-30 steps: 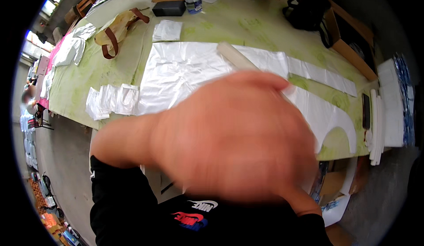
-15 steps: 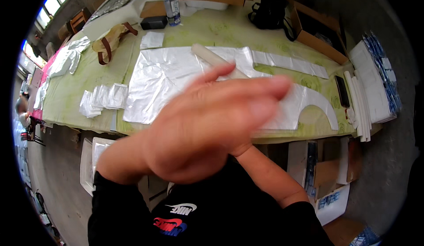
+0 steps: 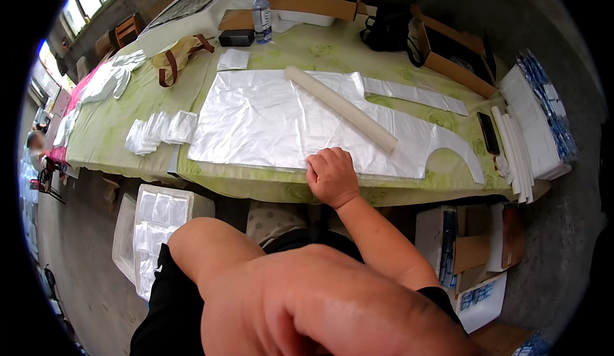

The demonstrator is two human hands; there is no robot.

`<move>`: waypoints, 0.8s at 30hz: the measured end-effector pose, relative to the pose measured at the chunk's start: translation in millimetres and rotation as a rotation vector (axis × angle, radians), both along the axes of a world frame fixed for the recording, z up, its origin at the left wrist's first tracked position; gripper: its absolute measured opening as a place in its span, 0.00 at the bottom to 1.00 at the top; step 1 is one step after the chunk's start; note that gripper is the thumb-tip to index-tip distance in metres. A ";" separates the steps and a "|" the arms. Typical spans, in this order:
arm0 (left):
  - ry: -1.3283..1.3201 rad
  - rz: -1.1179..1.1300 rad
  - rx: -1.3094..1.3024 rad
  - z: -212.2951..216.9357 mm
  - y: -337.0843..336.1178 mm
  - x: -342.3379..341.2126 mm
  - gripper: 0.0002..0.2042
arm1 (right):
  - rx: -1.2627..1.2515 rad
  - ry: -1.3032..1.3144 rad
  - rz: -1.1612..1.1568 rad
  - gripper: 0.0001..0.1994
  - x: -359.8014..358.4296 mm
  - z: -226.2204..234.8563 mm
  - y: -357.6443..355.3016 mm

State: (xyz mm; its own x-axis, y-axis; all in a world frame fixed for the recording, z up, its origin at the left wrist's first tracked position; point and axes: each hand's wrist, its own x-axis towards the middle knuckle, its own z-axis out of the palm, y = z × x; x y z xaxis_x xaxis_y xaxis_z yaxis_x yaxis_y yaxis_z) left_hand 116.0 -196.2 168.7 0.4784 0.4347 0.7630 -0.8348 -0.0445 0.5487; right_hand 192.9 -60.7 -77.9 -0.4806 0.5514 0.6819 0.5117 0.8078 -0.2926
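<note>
A shiny white plastic sheet point(image 3: 249, 119), cut like an apron with curved openings and long straps at its right end, lies flat on the table. Across it, at a slant, rests a pale tube point(image 3: 342, 110). My right hand point(image 3: 336, 176) is at the sheet's near edge, its fingers curled in; whether the edge is pinched between them is hidden. Very large and close in the foreground is my left hand point(image 3: 332, 298), raised above my lap with the back of it showing. Its fingertips are out of sight.
Folded white plastic packets point(image 3: 163, 131) lie left of the sheet, and a tote with brown handles point(image 3: 176, 59) beyond them. A water bottle point(image 3: 261, 17) stands at the back. A phone point(image 3: 488, 132) and white rolls point(image 3: 515, 154) lie right. A bin point(image 3: 123, 228) of packets stands below left.
My left hand has swept back from over the sheet toward me, close to the view. That uncovers the tube and my right hand at the sheet's near edge.
</note>
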 end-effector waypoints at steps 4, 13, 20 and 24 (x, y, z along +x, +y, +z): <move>0.059 -0.075 -0.280 11.6 -4.4 0.5 0.23 | 0.019 -0.007 0.007 0.07 -1.9 2.6 1.8; 0.517 0.317 0.061 41.7 -18.7 63.9 0.09 | 0.029 -0.005 0.052 0.07 -16.5 28.7 -6.7; 0.359 0.262 0.355 28.9 9.6 43.2 0.08 | -0.067 -0.002 0.037 0.07 -3.5 4.4 0.8; 0.356 0.656 0.333 49.4 35.7 3.1 0.11 | -0.219 -0.039 0.079 0.08 -7.8 20.5 -1.8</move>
State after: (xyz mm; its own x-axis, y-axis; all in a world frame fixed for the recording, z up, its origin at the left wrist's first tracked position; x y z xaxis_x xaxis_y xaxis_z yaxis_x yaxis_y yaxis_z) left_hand 119.1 -160.5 218.0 0.4435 0.4880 0.7518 -0.3601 -0.6711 0.6481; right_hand 185.1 -62.4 -57.5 -0.5521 0.6437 0.5299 0.4635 0.7653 -0.4467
